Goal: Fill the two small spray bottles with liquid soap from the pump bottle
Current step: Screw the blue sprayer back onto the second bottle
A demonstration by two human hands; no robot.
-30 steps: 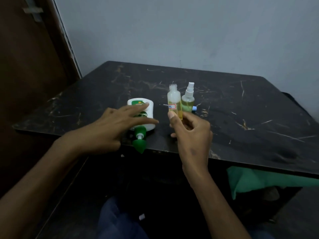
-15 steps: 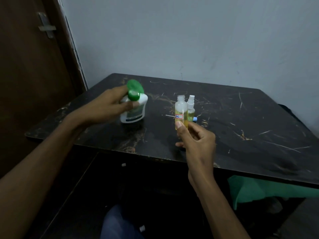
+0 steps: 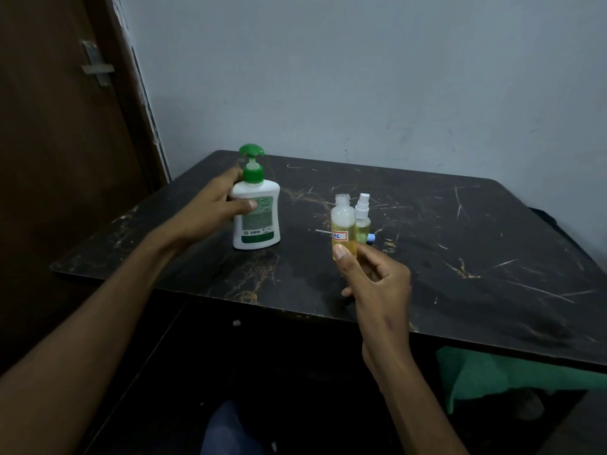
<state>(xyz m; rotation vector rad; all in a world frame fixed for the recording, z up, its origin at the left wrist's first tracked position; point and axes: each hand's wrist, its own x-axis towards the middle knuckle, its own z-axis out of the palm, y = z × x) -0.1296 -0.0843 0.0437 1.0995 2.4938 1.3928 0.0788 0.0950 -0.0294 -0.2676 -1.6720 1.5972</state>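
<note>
A single head-worn view is provided. The table (image 3: pixel 427 257) is viewed from above its near edge, forward and downward, toward the far edge and the wall (image 3: pixel 361 77). Both forearms are seen close at the bottom; the left corner lies near a door (image 3: pixel 49 159).

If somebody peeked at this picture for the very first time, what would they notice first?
Probably the white pump bottle with its bright green pump top, standing upright on the left part of the dark scratched table, with the left hand gripping its side. Next, the small open bottle of yellow liquid with a red-edged label, which the right hand holds up at the middle, just in front of a capped spray bottle.
</note>
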